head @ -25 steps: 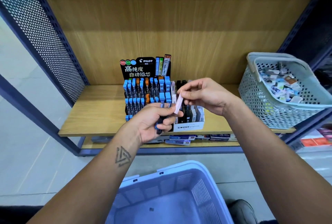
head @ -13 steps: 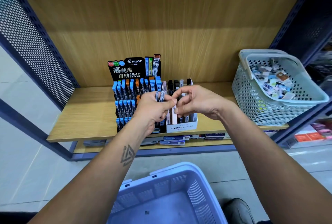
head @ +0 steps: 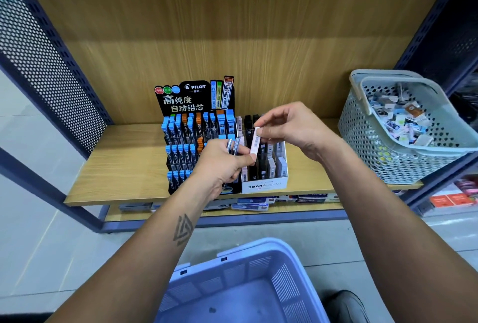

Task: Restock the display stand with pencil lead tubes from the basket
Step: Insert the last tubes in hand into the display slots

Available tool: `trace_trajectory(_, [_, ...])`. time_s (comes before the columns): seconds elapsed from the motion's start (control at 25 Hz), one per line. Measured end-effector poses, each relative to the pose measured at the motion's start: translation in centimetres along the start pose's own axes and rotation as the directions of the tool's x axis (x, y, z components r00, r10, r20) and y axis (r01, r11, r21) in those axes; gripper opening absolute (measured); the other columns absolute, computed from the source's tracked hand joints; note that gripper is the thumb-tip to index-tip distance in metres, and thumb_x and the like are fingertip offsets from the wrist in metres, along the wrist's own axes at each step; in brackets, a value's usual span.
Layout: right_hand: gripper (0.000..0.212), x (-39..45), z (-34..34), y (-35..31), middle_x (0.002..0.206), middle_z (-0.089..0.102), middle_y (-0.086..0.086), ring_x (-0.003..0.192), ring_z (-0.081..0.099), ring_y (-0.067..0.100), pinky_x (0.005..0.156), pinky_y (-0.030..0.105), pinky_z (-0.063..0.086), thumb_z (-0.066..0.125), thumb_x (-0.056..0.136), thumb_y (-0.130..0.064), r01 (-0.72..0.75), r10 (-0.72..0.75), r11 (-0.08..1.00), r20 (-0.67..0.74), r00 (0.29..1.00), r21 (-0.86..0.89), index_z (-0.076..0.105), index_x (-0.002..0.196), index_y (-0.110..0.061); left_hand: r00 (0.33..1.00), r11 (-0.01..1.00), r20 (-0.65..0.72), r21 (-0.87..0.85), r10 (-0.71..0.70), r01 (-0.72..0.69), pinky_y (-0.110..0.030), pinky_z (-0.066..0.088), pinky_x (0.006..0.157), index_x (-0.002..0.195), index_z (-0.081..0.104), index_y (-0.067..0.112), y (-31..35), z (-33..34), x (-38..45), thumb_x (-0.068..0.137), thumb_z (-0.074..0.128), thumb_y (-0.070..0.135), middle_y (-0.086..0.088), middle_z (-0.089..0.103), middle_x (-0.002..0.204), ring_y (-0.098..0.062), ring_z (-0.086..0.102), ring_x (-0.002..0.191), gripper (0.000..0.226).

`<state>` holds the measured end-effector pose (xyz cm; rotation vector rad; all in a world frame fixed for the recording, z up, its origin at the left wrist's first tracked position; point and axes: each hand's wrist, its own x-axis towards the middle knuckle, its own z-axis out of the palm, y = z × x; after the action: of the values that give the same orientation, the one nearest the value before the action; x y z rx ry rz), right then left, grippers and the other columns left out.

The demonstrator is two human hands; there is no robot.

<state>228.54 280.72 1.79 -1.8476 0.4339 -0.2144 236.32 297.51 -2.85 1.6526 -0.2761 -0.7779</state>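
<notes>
Both hands raised, left hand (head: pixel 219 164) and right hand (head: pixel 292 128) fingers pinched.

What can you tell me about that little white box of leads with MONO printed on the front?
The white MONO box is an open-topped carton, cardboard by the look of it, standing on the wooden shelf right beside the black PILOT display stand. Inside, upright lead tubes stand in rows, black ones at the back and left, pale grey and pinkish ones toward the front right. The right hand holds a pale tube just above it; the left hand overlaps its left edge.
</notes>
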Motion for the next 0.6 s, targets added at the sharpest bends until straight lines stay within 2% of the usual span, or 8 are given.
trace_trajectory(0.12, [0.012,2.2,-0.5,-0.9,0.085,0.074,0.021,0.074,0.071,0.022,0.077,0.034,0.062,0.078,0.08,0.004,0.058,-0.065,0.997,-0.157,0.985,-0.051,0.074,0.091,0.0,0.999,0.993,-0.033,-0.116,-0.013,0.009,-0.019,0.028,0.036,0.103,0.066,-0.003,0.6,-0.9,0.7,0.092,0.067,-0.002,-0.023,0.07,0.087,-0.009,0.04,0.042,0.011])
trace_trajectory(0.2, [0.01,4.3,-0.4,-1.4,0.087,0.075,0.009,0.078,0.071,0.017,0.083,0.032,0.06,0.078,0.084,-0.006,0.102,-0.201,0.942,-0.296,0.934,-0.319,0.076,0.093,-0.008,0.998,0.972,-0.026,-0.227,-0.065,0.057,-0.019,0.029,0.037,0.109,0.063,-0.007,1.0,-2.0,1.0,0.098,0.056,-0.004,-0.019,0.066,0.084,-0.01,0.043,0.046,0.014])
trace_trajectory(0.24, [0.011,5.1,0.0,-1.5,0.09,0.075,0.004,0.082,0.07,0.014,0.085,0.028,0.058,0.078,0.085,-0.011,0.11,-0.269,0.883,-0.299,0.916,-0.456,0.077,0.096,-0.011,0.995,0.954,-0.007,-0.286,-0.096,0.09,-0.02,0.031,0.038,0.114,0.061,-0.01,1.1,-2.6,0.9,0.099,0.053,-0.005,-0.019,0.065,0.083,-0.012,0.046,0.048,0.018])
trace_trajectory(0.32, [0.014,6.4,1.2,-1.1,0.096,0.075,0.002,0.088,0.069,0.013,0.089,0.026,0.056,0.076,0.088,-0.014,0.127,-0.321,0.797,-0.236,0.917,-0.59,0.077,0.102,-0.013,0.988,0.903,0.061,-0.4,-0.143,0.155,-0.022,0.039,0.041,0.121,0.057,-0.013,1.1,-3.6,0.7,0.097,0.05,-0.008,-0.021,0.067,0.081,-0.016,0.053,0.054,0.025])
trace_trajectory(0.48, [0.014,8.2,2.9,0.7,0.1,0.075,0.007,0.094,0.07,0.022,0.093,0.036,0.056,0.073,0.09,-0.014,0.135,-0.329,0.718,-0.162,0.93,-0.683,0.076,0.103,-0.012,0.975,0.839,0.165,-0.5,-0.151,0.214,-0.027,0.051,0.054,0.126,0.053,-0.015,0.5,-4.5,0.3,0.095,0.043,-0.017,-0.026,0.071,0.088,-0.023,0.064,0.067,0.033])
trace_trajectory(0.6, [0.012,8.9,3.8,1.7,0.097,0.075,0.005,0.093,0.07,0.024,0.088,0.038,0.057,0.074,0.089,-0.017,0.135,-0.323,0.695,-0.14,0.936,-0.706,0.076,0.101,-0.016,0.967,0.81,0.209,-0.536,-0.144,0.236,-0.036,0.062,0.062,0.124,0.052,-0.012,0.3,-4.6,0.1,0.097,0.04,-0.017,-0.033,0.071,0.095,-0.029,0.072,0.071,0.03])
